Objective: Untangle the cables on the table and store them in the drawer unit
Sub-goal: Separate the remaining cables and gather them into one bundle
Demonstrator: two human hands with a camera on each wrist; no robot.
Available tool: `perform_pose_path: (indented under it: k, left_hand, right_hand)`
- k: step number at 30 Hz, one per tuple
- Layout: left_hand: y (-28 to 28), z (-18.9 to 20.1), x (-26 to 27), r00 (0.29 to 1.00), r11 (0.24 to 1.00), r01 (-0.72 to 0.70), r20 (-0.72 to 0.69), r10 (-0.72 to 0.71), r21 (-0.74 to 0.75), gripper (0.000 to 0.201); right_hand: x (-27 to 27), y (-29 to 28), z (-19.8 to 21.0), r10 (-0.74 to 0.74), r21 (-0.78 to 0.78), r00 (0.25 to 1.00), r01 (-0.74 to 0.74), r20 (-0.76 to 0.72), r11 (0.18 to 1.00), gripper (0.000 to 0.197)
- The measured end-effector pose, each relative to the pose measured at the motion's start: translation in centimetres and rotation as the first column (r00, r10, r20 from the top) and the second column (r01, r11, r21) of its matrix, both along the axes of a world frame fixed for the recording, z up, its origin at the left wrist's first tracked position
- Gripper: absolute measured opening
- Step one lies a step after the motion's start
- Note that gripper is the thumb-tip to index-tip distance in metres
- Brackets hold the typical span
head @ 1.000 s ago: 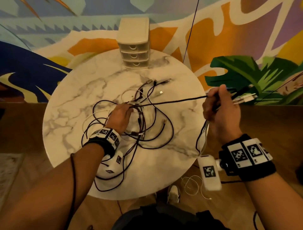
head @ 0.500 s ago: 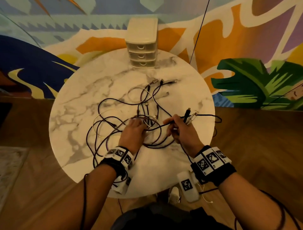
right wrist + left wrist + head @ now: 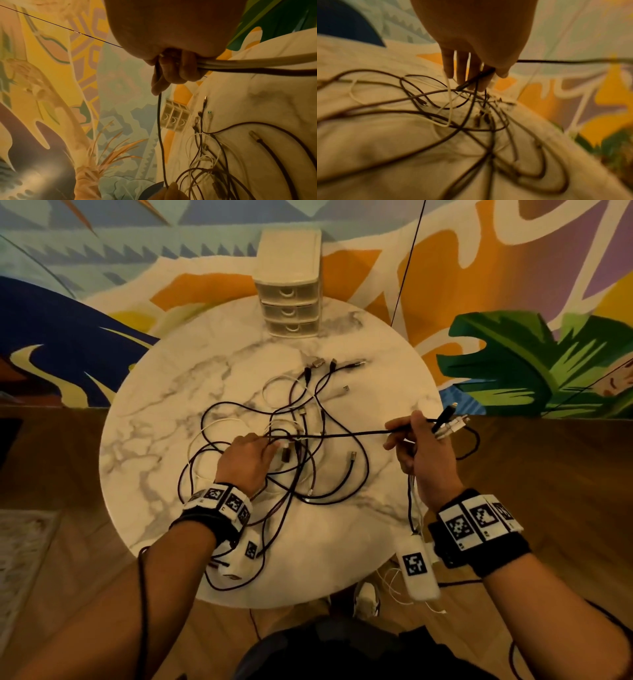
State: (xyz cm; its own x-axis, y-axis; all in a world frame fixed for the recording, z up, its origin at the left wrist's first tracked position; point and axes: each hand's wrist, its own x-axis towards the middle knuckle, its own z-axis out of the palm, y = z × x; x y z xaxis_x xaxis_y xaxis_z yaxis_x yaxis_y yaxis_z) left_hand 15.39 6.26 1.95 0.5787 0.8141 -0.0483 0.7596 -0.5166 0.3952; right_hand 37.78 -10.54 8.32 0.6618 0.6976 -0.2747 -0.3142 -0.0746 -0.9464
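Left hand: the left hand (image 3: 247,460) lies on the tangle of cables (image 3: 301,446), fingers stretched forward and down; in the left wrist view the thumb and fingers (image 3: 462,67) pinch a black cable (image 3: 342,435) where it leaves the tangle.
Right hand: the right hand (image 3: 419,451) is raised over the right edge of the worktop (image 3: 164,440), fingers curled around the other part of the same black cable and around a bundle of cable ends (image 3: 450,419), black and white, that stick out past the knuckles.
Black cable: it runs nearly straight and tight between the two hands, above the other cables.
Tangle of cables: black and white loops lie in the middle of the round marble worktop; several plugs (image 3: 320,362) lie at the far side.
Drawer unit: the small cream drawer unit (image 3: 289,285) stands at the far edge of the worktop, well apart from the tangle; its three drawers are closed.
Below the right hand: some held cables hang down past the wrist.
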Motion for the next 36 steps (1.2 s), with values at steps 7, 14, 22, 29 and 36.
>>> perform_pose_path:
  k: [7,14,22,29,36]
  left_hand:
    - [0.1,-0.3,-0.9,0.995,0.998,-0.012,0.097,0.005,0.067,0.032]
    - [1.7,-2.6,-4.2,0.929,0.943,-0.309,-0.250,0.272,-0.124,0.042]
    - [-5.2,4.5,5.8,0.957,0.972,0.226,0.200,-0.211,-0.057,0.042]
    - [-13.0,11.4,18.3,0.811,0.806,0.585,0.053,-0.583,-0.089,0.031]
    - [-14.9,15.0,24.1,0.802,0.829,0.556,0.223,-0.555,0.064,0.037]
  right_hand:
    - [1.1,-0.6,0.5,-0.100,0.018,0.995,0.100,0.005,0.995,0.047]
    - [2.7,-2.6,2.1,-0.222,0.055,0.975,0.222,-0.005,0.974,0.048]
    - [3.3,-5.0,2.8,-0.247,0.081,0.969,0.245,0.014,0.966,0.047]
    - [4.5,-8.0,4.4,-0.286,0.105,0.948,0.273,0.137,0.956,0.048]
    - [7.9,-15.1,2.2,-0.215,-0.166,0.873,0.313,0.437,0.935,0.060]
